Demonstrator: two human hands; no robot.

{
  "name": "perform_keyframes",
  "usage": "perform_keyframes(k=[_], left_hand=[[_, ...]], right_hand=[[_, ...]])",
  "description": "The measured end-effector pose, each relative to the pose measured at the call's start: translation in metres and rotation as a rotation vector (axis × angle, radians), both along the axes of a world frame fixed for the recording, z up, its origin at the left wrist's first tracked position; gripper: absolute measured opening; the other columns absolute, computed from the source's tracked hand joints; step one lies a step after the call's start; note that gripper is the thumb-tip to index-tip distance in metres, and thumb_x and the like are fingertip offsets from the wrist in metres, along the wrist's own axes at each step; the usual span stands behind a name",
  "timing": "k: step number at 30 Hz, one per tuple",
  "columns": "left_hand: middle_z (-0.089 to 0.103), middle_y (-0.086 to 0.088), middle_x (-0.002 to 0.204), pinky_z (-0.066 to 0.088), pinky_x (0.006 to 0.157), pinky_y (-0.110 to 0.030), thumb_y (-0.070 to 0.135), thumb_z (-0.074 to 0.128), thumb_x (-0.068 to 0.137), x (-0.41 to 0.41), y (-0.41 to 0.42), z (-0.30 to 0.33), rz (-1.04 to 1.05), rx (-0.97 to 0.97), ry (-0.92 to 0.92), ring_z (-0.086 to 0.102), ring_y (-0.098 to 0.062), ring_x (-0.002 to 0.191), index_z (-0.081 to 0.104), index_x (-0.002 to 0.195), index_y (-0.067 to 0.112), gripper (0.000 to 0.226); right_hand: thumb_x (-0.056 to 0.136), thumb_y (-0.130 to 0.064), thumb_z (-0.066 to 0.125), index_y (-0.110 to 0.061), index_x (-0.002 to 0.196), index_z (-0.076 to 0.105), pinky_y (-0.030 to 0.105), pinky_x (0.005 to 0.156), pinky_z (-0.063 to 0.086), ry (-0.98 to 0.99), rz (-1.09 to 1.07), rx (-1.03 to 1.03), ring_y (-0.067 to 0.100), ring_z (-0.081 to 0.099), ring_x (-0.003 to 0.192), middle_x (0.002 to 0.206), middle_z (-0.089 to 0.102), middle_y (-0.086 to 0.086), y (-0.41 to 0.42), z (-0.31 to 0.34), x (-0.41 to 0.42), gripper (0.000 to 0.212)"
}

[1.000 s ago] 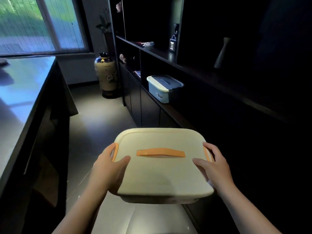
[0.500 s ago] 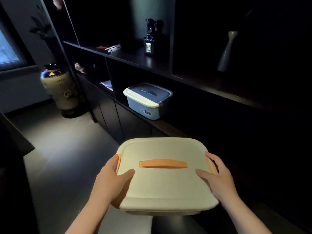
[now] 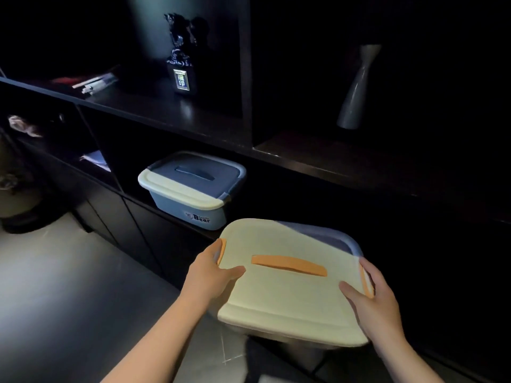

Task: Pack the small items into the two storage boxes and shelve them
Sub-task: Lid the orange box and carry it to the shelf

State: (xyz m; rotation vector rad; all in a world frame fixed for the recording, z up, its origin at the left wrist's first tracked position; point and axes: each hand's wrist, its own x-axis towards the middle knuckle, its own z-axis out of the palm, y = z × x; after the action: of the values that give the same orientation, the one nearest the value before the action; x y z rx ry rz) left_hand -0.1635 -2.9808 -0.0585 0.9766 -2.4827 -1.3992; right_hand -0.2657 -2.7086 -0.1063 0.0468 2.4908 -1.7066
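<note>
A cream storage box [image 3: 287, 299] with an orange lid handle is carried in front of me, its lid closed. My left hand [image 3: 210, 275] grips its left side at the orange clip, thumb on the lid. My right hand [image 3: 373, 302] grips its right side the same way. The box's far corner reaches into the dark shelf opening. A blue storage box [image 3: 190, 189] with a cream-rimmed lid stands on the lower shelf [image 3: 143, 201], just left of and beyond the cream one.
The dark shelving unit [image 3: 246, 78] fills the view. On the upper shelf stand a dark figurine [image 3: 181, 56], some papers [image 3: 94, 81] and a pale vase [image 3: 356, 87]. A large floor vase [image 3: 13, 200] is at the far left. Grey floor [image 3: 69, 299] lies below left.
I have turned and stepped toward the shelving. The cream box has moved right and forward, up to the shelf beside the blue box. Both hands keep their grip.
</note>
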Motion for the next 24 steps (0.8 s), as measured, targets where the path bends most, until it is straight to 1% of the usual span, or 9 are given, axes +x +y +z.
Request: perform_keyframes(k=[3,9,10,12,14,15,17,19,24], left_hand=[[0.042,0.005,0.145,0.036,0.1,-0.031,0.027,0.078,0.073,-0.035,-0.02,-0.007,-0.036,0.009,-0.007,0.044,-0.017,0.127,0.03,0.146,0.019,0.087],[0.041,0.005,0.146,0.034,0.104,-0.033,0.031,0.073,0.079,-0.082,-0.049,-0.013,-0.086,0.018,0.02,0.04,-0.017,0.133,0.033,0.146,0.024,0.078],[0.042,0.003,0.146,0.034,0.104,-0.034,0.034,0.069,0.083,-0.085,-0.049,-0.015,-0.09,-0.032,0.028,0.04,-0.019,0.132,0.035,0.144,0.024,0.071],[0.042,-0.005,0.145,0.034,0.103,-0.038,0.037,0.059,0.089,-0.084,-0.044,-0.023,-0.104,-0.297,0.059,0.039,-0.025,0.131,0.045,0.138,0.022,0.053],[0.04,-0.011,0.146,0.029,0.106,-0.042,0.034,0.055,0.092,-0.074,-0.036,-0.034,-0.176,-0.574,0.196,0.034,-0.03,0.134,0.057,0.125,0.021,0.035],[0.041,-0.009,0.145,0.027,0.107,-0.042,0.033,0.053,0.092,-0.068,-0.032,-0.039,-0.256,-0.628,0.275,0.034,-0.029,0.135,0.06,0.12,0.022,0.031],[0.046,0.003,0.141,0.024,0.109,-0.039,0.039,0.046,0.093,-0.057,-0.029,-0.043,-0.43,-0.626,0.327,0.037,-0.021,0.134,0.061,0.12,0.026,0.033],[0.05,0.011,0.137,0.026,0.107,-0.037,0.047,0.038,0.095,-0.054,-0.038,-0.048,-0.532,-0.643,0.317,0.042,-0.013,0.13,0.061,0.121,0.03,0.039],[0.055,0.012,0.133,0.035,0.101,-0.032,0.056,0.042,0.091,-0.071,-0.061,-0.051,-0.649,-0.743,0.31,0.048,-0.012,0.125,0.062,0.12,0.032,0.043]], right_hand=[[0.079,-0.029,0.075,-0.043,0.129,0.048,0.044,0.092,0.049,0.013,-0.048,0.066,0.021,0.059,0.104,0.117,0.058,0.002,-0.013,-0.006,-0.013,0.059],[0.087,-0.03,0.067,-0.031,0.144,0.039,0.03,0.086,0.036,0.036,-0.129,0.142,0.03,0.052,0.113,0.123,0.047,0.01,-0.043,0.001,-0.029,0.063],[0.088,-0.031,0.066,-0.031,0.145,0.038,0.03,0.087,0.036,0.035,-0.146,0.148,0.031,0.051,0.114,0.123,0.046,0.011,-0.049,0.003,-0.03,0.063],[0.088,-0.034,0.065,-0.03,0.144,0.04,0.036,0.095,0.036,0.036,-0.212,0.232,0.033,0.045,0.119,0.122,0.046,0.014,-0.06,0.003,-0.031,0.061],[0.088,-0.039,0.063,-0.027,0.137,0.05,0.044,0.099,0.033,0.123,-0.263,0.495,0.035,0.039,0.123,0.124,0.048,0.017,-0.068,0.003,-0.028,0.052],[0.088,-0.038,0.062,-0.026,0.13,0.057,0.046,0.099,0.031,0.23,-0.283,0.608,0.033,0.038,0.123,0.126,0.049,0.015,-0.072,0.004,-0.025,0.044],[0.087,-0.039,0.059,-0.026,0.114,0.068,0.041,0.097,0.029,0.486,-0.211,0.643,0.026,0.044,0.122,0.127,0.054,0.006,-0.082,0.005,-0.013,0.031],[0.081,-0.049,0.054,-0.028,0.105,0.072,0.035,0.095,0.03,0.614,-0.026,0.636,0.02,0.053,0.119,0.123,0.062,-0.002,-0.098,0.001,0.006,0.036],[0.071,-0.066,0.055,-0.035,0.116,0.068,0.031,0.102,0.03,0.547,0.136,0.719,0.011,0.048,0.125,0.13,0.059,-0.013,-0.116,-0.003,0.014,0.056]])
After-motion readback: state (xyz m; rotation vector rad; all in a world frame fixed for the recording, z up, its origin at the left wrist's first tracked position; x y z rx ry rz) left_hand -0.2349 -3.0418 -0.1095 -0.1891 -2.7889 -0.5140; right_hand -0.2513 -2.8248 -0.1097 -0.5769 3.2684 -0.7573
